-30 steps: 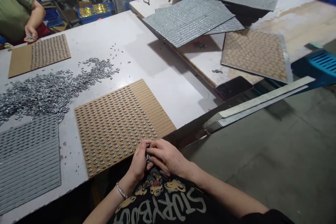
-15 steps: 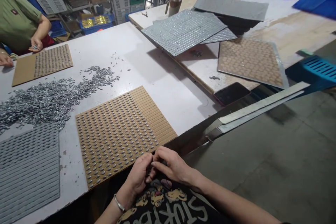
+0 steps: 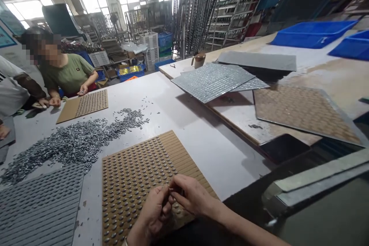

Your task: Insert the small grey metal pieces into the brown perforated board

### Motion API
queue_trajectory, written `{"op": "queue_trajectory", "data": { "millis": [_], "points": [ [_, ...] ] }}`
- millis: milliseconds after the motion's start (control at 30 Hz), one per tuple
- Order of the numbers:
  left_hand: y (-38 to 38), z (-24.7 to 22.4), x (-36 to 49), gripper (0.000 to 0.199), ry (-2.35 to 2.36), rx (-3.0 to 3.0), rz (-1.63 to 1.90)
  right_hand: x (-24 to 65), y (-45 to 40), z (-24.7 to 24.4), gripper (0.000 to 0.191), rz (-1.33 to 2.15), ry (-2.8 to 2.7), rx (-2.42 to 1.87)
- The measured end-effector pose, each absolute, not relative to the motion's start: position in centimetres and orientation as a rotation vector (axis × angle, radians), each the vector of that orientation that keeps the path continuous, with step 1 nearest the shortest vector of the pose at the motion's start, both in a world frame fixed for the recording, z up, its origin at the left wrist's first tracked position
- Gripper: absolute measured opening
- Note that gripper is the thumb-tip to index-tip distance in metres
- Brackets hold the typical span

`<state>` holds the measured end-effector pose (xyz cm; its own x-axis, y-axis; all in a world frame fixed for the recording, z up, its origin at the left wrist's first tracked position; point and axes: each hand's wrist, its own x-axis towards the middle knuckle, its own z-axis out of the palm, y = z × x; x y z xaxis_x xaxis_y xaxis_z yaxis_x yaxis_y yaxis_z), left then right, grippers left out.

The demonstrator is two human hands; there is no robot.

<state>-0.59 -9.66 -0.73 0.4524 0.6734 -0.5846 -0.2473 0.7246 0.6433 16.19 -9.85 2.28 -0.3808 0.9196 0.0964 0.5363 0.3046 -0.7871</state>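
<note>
My left hand (image 3: 157, 207) and my right hand (image 3: 188, 194) meet fingertip to fingertip over the near edge of a brown ridged board (image 3: 184, 153). Both are closed in a pinch, and whatever they hold is too small or hidden to name. Rows of small silvery oval pieces cover most of the board, while its right strip shows bare ridges. A long heap of the same loose pieces (image 3: 72, 142) lies beyond it to the left. A grey ridged board (image 3: 43, 211), partly filled with pieces, is at the near left.
Across the table a person in green (image 3: 67, 71) works at another brown board (image 3: 69, 110). Stacked silvery sheets (image 3: 211, 80), a mug (image 3: 200, 60), a dark phone (image 3: 285, 148) and blue bins (image 3: 314, 34) are rightward. A metal bar (image 3: 323, 175) juts out near right.
The view has tilted up, showing more of the room and people. My hands, still together, now overlap the board's near part instead of being below its edge.
</note>
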Motion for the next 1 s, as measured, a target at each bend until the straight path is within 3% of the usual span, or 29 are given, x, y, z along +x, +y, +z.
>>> {"op": "queue_trajectory", "data": {
  "millis": [200, 367, 500, 700, 1000],
  "points": [
    [-5.2, 0.5, -1.2, 0.023, 1.009, 0.457, 0.613, 15.1, -6.0, 2.3, 0.011, 0.472, -2.351, -1.389],
    [-1.8, 1.7, -1.5, 0.008, 0.923, 0.227, 0.578, 15.2, -3.3, 2.6, 0.015, 0.322, -2.469, -1.287],
    [0.5, 2.1, -1.3, 0.015, 1.004, 0.161, 0.803, 17.0, 0.9, 1.2, 0.015, 0.395, -2.278, -1.436],
    [2.2, 1.5, -1.2, 0.016, 1.053, 0.239, 0.928, 18.7, 7.8, -1.2, 0.017, 0.804, -1.792, -1.638],
    [4.2, 0.4, -0.7, 0.009, 1.113, 0.346, 0.962, 15.7, 12.0, -3.2, 0.021, 0.764, -1.752, -1.850]
  ]
}}
